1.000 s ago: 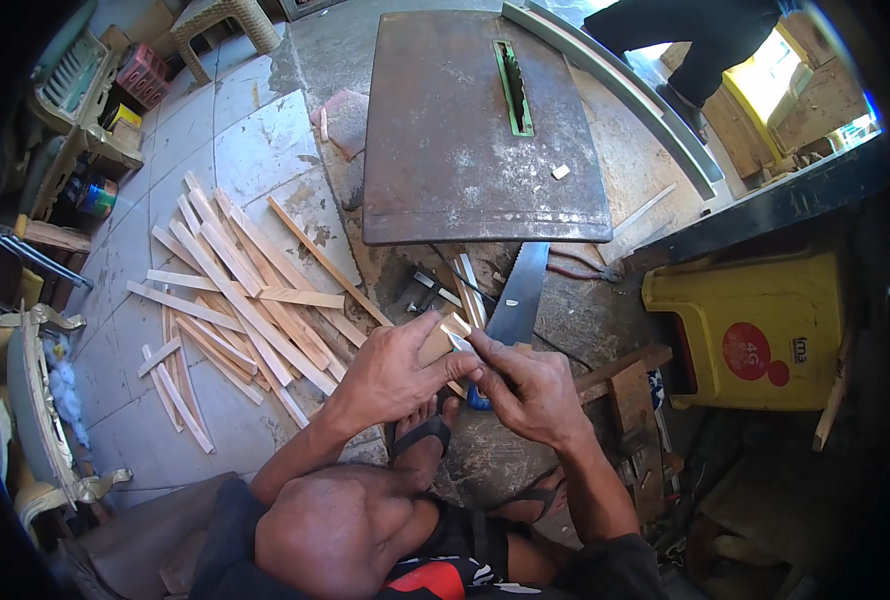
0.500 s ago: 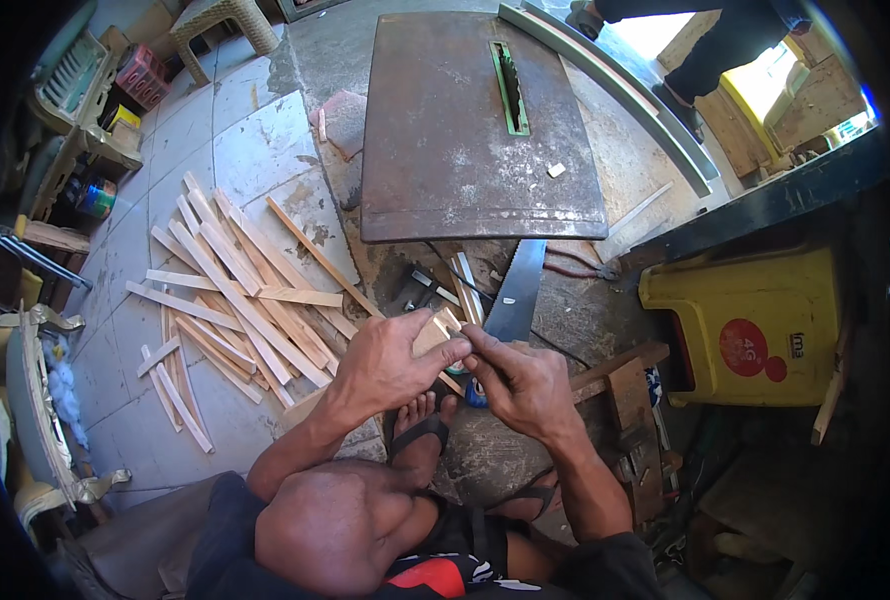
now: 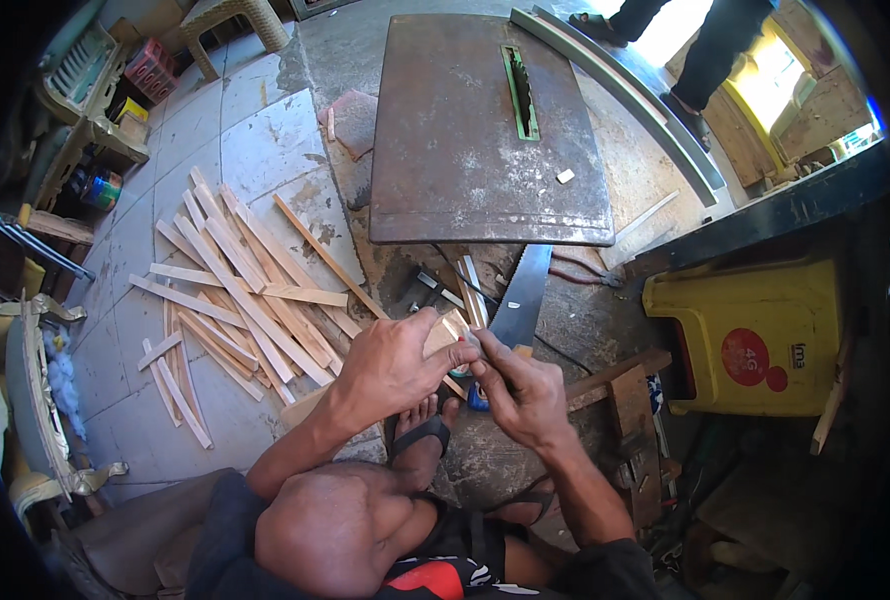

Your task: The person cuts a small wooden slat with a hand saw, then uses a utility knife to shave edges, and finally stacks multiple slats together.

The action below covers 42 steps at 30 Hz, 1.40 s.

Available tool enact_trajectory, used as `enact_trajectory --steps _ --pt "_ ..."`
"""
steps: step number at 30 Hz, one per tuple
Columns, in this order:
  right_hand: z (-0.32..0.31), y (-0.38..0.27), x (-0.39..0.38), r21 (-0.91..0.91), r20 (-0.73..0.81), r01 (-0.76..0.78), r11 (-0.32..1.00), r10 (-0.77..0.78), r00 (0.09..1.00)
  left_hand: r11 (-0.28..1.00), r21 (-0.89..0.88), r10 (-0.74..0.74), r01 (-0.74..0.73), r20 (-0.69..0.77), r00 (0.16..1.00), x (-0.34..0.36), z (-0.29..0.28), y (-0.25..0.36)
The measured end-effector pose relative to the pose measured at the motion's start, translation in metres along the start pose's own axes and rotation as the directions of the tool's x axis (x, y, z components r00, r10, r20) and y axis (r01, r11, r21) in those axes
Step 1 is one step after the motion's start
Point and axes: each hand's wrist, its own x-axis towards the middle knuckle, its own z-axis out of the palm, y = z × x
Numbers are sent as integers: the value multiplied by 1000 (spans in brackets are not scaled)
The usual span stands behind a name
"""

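Both hands meet in front of my knees. My left hand (image 3: pixel 390 365) is closed round a short piece of pale wood (image 3: pixel 442 335), its thumb reaching toward the right fingertips. The fingers of my right hand (image 3: pixel 523 395) are pinched together at the end of that piece. Something small and greyish shows between the fingertips, too little of it to name. Just beyond lies a handsaw (image 3: pixel 522 305), its blade pointing toward the saw table. Beside the saw are a few narrow wood strips (image 3: pixel 472 285). A blue object (image 3: pixel 478 397) shows partly below my right hand.
Ahead stands a brown table saw (image 3: pixel 465 180) with its blade in a green-edged slot and a small wood offcut (image 3: pixel 565 176) on top. Many wooden strips (image 3: pixel 235 300) lie piled at left. Pliers (image 3: pixel 585 268), a yellow plastic stool (image 3: pixel 755 340) and another person's legs (image 3: pixel 720 60) are at right.
My right fingertips have shifted slightly at the end of the wood piece. At the upper right, the other person's legs have moved. The whole view has turned a little.
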Motion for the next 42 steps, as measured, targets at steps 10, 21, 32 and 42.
enact_trajectory --steps 10,21,32,42 --pt "-24 -11 10 -153 146 59 986 -36 989 993 107 43 -48 55 998 2 4 -4" --pt "-8 -1 1 -54 74 28 998 -24 997 989 150 -3 -13 110 994 1 -5 1" --pt "-30 -3 12 -190 240 80 979 -33 970 985 175 -42 4 214 976 5 -9 11" --pt "-25 -4 6 -91 260 -15 996 38 965 982 187 -68 15 277 959 7 -15 6"
